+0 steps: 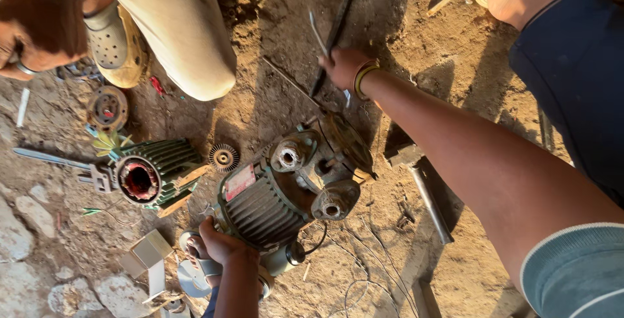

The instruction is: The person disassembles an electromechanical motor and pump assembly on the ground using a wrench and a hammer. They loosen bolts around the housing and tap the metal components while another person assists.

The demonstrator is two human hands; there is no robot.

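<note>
R hand (343, 66): fingers shut on thin metal tool (318, 34) | L hand (221, 243): grips pump motor (263, 207) end

- Views: one, head-worn, looking steeply down at bare dirt ground (286, 51).
- Range: close; the wearer's right arm enters from the lower right corner and reaches up to frame centre, right hand (342, 67) near the top.
- Centre of frame: grey finned pump motor (266, 207), just below the middle.
- Left of frame: green finned motor housing (156, 173); stones at the lower left corner.
- Upper edge: other people's legs and sandals cut off by the frame.
- Shared ground: nothing to compare, a single view.
</note>
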